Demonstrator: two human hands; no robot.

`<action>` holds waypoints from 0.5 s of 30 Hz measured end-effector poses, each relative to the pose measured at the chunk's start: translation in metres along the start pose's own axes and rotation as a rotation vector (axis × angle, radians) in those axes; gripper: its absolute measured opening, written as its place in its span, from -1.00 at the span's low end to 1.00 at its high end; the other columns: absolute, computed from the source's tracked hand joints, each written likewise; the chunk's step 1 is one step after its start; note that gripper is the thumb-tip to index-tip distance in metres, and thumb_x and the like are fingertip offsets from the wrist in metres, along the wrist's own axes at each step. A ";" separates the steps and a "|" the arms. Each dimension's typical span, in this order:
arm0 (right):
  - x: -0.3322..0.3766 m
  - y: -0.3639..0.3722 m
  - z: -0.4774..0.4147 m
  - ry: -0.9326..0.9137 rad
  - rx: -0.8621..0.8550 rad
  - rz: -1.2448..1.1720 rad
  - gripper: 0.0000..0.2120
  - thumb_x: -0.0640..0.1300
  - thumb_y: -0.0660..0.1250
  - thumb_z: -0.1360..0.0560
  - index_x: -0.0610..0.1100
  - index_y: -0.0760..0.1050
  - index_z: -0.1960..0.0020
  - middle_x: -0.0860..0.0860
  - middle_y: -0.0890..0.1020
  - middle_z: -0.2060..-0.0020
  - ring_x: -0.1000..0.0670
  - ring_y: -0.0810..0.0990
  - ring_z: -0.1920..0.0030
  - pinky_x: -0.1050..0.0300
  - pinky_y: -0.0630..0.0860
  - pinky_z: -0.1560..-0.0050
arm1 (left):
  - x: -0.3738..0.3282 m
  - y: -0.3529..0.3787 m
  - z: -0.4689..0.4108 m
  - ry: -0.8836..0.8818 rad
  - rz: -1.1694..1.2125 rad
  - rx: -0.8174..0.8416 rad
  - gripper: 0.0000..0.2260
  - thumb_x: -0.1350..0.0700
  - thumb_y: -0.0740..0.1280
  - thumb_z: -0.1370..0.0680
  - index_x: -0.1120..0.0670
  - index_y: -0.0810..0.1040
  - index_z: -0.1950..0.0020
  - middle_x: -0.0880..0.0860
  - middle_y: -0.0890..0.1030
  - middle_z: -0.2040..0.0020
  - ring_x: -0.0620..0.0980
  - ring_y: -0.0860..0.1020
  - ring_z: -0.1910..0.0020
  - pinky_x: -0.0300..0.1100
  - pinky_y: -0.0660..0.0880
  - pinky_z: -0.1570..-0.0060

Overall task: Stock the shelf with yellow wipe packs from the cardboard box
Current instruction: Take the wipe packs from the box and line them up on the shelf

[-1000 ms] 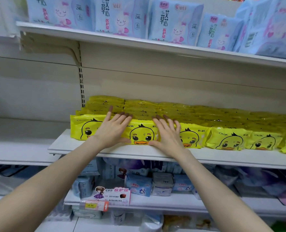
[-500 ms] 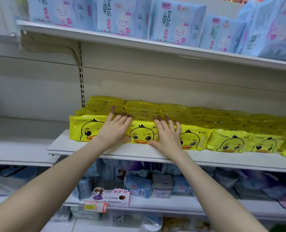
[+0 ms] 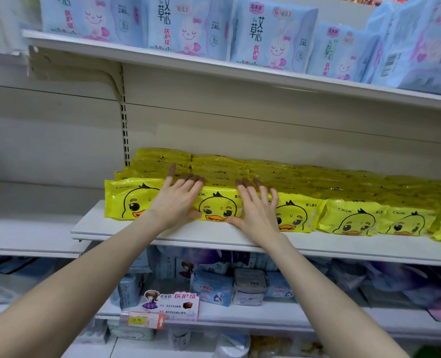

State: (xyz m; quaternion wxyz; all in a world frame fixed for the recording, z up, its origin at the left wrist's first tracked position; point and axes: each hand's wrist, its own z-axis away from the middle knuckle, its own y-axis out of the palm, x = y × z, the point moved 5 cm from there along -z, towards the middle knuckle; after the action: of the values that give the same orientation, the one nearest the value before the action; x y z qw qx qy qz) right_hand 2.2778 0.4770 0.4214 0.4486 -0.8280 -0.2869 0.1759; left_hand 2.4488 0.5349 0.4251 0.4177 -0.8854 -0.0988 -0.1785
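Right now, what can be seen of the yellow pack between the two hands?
The yellow wipe pack looks like glossy film, printed with a duck face. It stands on edge at the front of the white shelf among like packs. The left hand and right hand lie flat against its front.

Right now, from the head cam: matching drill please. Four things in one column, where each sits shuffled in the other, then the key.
Column A
1. yellow duck wipe packs
2. blue bunny packs
3. price tag
4. left hand

Column B
a. on the front edge of the lower shelf
b. standing on the top shelf
c. flat against the front row of packs, fingers straight
d. in rows on the middle shelf

Pairs: 1-d, 2-b, 3-a, 4-c
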 end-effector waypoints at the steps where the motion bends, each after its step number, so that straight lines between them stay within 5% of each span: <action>1: 0.000 0.000 0.000 -0.001 0.001 0.005 -0.19 0.23 0.38 -0.38 -0.04 0.14 -0.49 0.00 0.31 -0.41 -0.12 0.14 -0.45 -0.09 -0.23 -0.35 | 0.000 0.000 0.000 -0.001 0.004 0.004 -0.21 -0.26 0.53 -0.15 0.21 0.52 -0.21 0.16 0.63 -0.09 0.14 0.59 -0.13 0.36 0.10 -0.34; 8: 0.002 -0.003 0.001 -0.012 -0.010 0.007 -0.18 0.19 0.43 -0.34 -0.06 0.20 -0.47 -0.04 0.34 -0.40 -0.16 0.18 -0.44 -0.12 -0.19 -0.35 | 0.007 -0.002 0.007 -0.020 0.032 0.048 -0.19 -0.27 0.46 -0.29 0.18 0.40 -0.37 0.13 0.57 -0.20 0.12 0.52 -0.24 0.32 0.02 -0.36; 15: 0.014 -0.009 -0.002 -0.038 -0.003 -0.013 -0.16 0.23 0.38 -0.38 -0.04 0.10 -0.51 -0.04 0.27 -0.43 -0.14 0.10 -0.46 -0.09 -0.22 -0.36 | 0.027 -0.013 0.026 -0.108 0.046 -0.010 -0.12 -0.30 0.52 -0.16 0.20 0.44 -0.30 0.15 0.57 -0.17 0.15 0.54 -0.19 0.34 0.16 -0.28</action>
State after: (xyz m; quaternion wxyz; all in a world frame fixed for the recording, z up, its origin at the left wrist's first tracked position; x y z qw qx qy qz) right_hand 2.2866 0.4885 0.4300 0.4428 -0.8233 -0.3010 0.1884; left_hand 2.4756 0.5638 0.4294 0.4115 -0.8978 -0.1001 -0.1211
